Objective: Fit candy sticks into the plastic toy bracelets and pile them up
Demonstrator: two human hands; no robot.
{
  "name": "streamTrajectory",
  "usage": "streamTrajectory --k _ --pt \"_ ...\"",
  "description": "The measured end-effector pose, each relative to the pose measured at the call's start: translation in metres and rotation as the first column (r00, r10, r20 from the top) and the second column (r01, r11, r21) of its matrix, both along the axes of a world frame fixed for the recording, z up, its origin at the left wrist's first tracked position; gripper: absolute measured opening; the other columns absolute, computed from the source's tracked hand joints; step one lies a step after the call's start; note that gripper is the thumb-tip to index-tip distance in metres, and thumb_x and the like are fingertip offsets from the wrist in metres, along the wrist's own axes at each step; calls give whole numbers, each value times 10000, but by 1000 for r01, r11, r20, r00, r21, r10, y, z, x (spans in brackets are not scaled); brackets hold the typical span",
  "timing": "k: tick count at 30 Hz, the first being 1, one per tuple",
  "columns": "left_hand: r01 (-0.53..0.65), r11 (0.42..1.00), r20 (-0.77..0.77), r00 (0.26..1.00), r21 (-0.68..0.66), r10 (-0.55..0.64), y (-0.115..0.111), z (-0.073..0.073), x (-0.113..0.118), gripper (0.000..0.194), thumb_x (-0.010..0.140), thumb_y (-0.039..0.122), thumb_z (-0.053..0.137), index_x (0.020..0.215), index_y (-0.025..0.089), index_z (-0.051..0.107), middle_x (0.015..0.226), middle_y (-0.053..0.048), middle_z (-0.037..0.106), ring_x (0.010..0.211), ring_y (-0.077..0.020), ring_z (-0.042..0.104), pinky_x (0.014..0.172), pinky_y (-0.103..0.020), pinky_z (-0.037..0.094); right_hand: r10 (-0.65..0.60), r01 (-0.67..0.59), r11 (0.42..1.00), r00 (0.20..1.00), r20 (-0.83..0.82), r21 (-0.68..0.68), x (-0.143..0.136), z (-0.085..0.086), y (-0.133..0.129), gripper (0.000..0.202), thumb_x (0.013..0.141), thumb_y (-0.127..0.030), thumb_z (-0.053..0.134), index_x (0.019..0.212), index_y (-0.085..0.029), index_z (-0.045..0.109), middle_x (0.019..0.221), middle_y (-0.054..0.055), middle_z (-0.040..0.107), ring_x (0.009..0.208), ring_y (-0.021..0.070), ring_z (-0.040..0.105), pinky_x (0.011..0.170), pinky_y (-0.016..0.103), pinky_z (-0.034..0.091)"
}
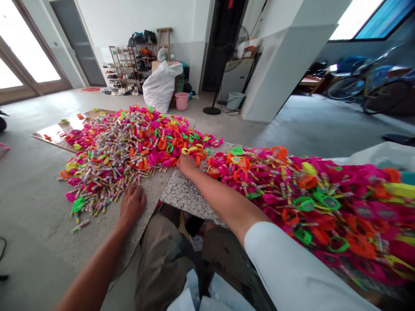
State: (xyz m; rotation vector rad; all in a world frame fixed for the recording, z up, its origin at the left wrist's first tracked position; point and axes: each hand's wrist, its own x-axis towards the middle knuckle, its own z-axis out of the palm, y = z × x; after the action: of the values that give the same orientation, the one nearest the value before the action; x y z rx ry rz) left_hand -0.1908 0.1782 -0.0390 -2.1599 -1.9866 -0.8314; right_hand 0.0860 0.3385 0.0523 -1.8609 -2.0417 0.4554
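Note:
My left hand (132,203) lies on the speckled stone tabletop (151,190), fingers stretched toward the near edge of a heap of small printed tubes (112,172) with coloured ends; nothing shows in it. My right hand (187,166) reaches to the right side of this heap, where pink, orange, green and yellow plastic toy pieces (168,138), which look like toy watches, lie. Its fingers are bunched together among the pieces; what they hold, if anything, is hidden. Below my right arm's far side spreads a second heap of toy pieces (311,203) mixed with tubes.
A loose tube (80,226) lies apart at the left. Beyond the tables stand a white sack (160,86), a pink bucket (182,101), a grey bucket (235,101), a fan (212,110) and a shoe rack (125,65). A bicycle (369,86) stands at the right, past a pillar (275,73).

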Motion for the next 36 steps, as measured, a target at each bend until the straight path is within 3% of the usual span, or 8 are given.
streamTrajectory --k 4,8,11,14,17,21,25,36 --pt "44 996 117 992 73 -53 -8 5 2 329 1007 318 547 1269 196 704 1474 -179 616 1455 -353 510 1249 -558 411 42 -41 999 984 -172 7 -17 -10 -8 406 1010 -146 491 1396 -97 609 1490 265 599 1368 372 595 1139 509 465" --pt "127 990 404 904 64 -142 -21 7 18 354 1002 346 592 1315 202 674 1362 -159 682 1294 -305 634 1133 -511 518 197 -227 974 893 -405 -26 -34 -18 -36 333 1010 -219 551 1321 -169 659 1313 141 737 1237 268 691 1082 412 534" --pt "130 991 766 639 -26 -63 -28 8 39 518 985 467 646 1424 198 593 1348 -160 688 1018 -238 718 820 -380 619 302 -416 905 769 -563 -83 -52 -27 -70 264 967 -256 621 1204 -181 712 1071 75 804 932 206 767 857 332 623" --pt "238 965 942 334 -106 21 -32 14 49 624 944 600 684 1383 161 622 1153 -131 749 797 -175 697 618 -262 549 357 -551 828 661 -660 -104 -69 -35 -100 270 923 -226 657 1177 -179 735 1046 57 818 877 179 773 778 281 631" --pt "222 969 974 219 -106 56 -37 23 39 608 851 650 775 1182 143 711 866 -47 727 690 -137 638 590 -226 502 337 -554 819 676 -656 -151 -81 -37 -105 296 933 -252 680 1213 -191 754 1114 61 820 934 176 782 789 262 630" --pt "112 987 976 201 -113 89 -52 32 15 514 805 654 812 896 161 698 647 31 604 568 -93 528 558 -209 451 198 -345 909 850 -489 -233 -96 -33 -69 313 1045 -309 549 1213 -162 769 1140 117 814 991 207 783 836 292 615" --pt "63 993 961 266 -99 79 -72 39 7 457 810 607 829 901 173 718 635 42 592 557 -85 520 558 -207 448 64 -128 964 963 -263 -234 -119 -36 -28 344 1025 -345 589 1190 -112 780 1262 224 764 1274 332 697 1029 388 545" --pt "21 989 951 280 -144 132 -112 46 17 437 803 555 838 992 180 720 826 -23 698 660 -118 642 555 -213 533 50 -52 960 999 -14 -275 -139 -46 -5 492 1030 -349 563 1397 -50 695 1412 288 678 1303 373 674 1037 416 541"
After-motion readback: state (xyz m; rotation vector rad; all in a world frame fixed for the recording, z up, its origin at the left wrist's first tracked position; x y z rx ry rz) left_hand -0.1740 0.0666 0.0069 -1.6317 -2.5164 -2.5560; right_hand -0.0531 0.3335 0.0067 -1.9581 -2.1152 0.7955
